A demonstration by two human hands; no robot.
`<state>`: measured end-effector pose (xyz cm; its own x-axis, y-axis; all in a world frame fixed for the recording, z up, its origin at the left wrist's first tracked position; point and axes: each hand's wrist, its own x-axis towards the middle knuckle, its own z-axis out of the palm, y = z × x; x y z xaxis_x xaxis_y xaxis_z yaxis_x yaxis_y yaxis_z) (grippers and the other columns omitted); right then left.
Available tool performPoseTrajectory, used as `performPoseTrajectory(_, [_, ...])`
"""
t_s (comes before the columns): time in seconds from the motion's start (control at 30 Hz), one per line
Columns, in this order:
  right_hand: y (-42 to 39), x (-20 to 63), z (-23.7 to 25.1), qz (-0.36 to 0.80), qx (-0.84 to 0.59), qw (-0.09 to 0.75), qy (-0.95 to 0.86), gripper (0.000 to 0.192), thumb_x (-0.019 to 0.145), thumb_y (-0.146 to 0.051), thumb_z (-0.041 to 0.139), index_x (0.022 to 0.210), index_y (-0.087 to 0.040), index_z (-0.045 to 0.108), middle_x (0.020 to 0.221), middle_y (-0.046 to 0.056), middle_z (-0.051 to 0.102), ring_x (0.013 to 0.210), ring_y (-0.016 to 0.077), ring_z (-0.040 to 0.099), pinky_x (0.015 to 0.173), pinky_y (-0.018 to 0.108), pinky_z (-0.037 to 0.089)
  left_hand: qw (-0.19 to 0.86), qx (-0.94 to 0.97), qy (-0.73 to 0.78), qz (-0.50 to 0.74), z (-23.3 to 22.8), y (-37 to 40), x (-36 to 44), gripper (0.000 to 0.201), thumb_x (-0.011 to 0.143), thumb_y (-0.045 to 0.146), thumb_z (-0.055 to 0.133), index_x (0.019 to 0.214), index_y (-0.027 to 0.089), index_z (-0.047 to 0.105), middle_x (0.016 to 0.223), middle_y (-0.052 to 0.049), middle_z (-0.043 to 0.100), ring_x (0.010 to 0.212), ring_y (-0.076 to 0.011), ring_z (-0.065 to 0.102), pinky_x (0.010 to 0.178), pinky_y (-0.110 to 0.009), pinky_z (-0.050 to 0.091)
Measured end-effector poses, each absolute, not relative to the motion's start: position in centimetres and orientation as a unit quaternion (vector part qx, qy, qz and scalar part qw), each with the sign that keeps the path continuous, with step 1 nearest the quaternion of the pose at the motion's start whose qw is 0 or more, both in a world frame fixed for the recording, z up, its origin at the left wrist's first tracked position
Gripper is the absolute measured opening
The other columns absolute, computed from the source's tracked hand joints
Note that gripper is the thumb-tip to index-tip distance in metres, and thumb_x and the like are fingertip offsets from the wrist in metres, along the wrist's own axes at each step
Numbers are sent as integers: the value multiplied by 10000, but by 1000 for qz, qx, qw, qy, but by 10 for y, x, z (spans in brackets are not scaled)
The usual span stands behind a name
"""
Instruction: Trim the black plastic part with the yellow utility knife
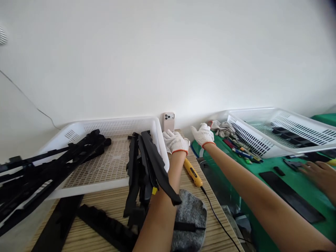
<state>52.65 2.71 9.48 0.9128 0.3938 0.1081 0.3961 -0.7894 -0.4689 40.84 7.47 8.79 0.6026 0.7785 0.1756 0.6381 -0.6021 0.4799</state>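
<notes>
My left hand (176, 141), in a white knit glove with an orange cuff, is at the back of the wooden table. It is in front of a pink phone (169, 122) against the wall, beside a white basket's right rim. Its fingers look loosely spread, with nothing visible in them. A yellow corded hand tool (193, 172) runs up to the left cuff; its far end is hidden. To the right, my gloved right hand (203, 134) is open and raised, thumb apart, near the gap between the tables. Long black plastic strips (147, 164) lean over the basket's edge by my left forearm.
The white basket (105, 183) holds more black parts (86, 148). A grey cloth (191, 210) lies on the wooden table. On the green table (252, 185) are pens (244, 154), spare gloves (224, 129), a second basket (262, 140) and another person's hand (319, 171).
</notes>
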Motion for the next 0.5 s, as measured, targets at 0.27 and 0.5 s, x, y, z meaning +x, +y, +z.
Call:
performPoseTrajectory(0.27, [-16,492,97,84,-927,206,-302,447,941,-489,479,1210,-164,627,1205,149,661,1127,275,624,924,338,465,129,940,269,163,123,-23,346,489,786,387,674,1191,114,648,1390,-169,568,1314,-331,453,1137,-448,321])
performPoseTrajectory(0.5, [-50,428,70,134,-904,139,-382,510,807,-551,637,1126,-156,678,1176,170,676,1077,295,654,855,339,486,228,939,250,57,156,-73,196,375,921,414,489,1199,246,676,1099,-71,743,1001,-264,667,861,-349,491])
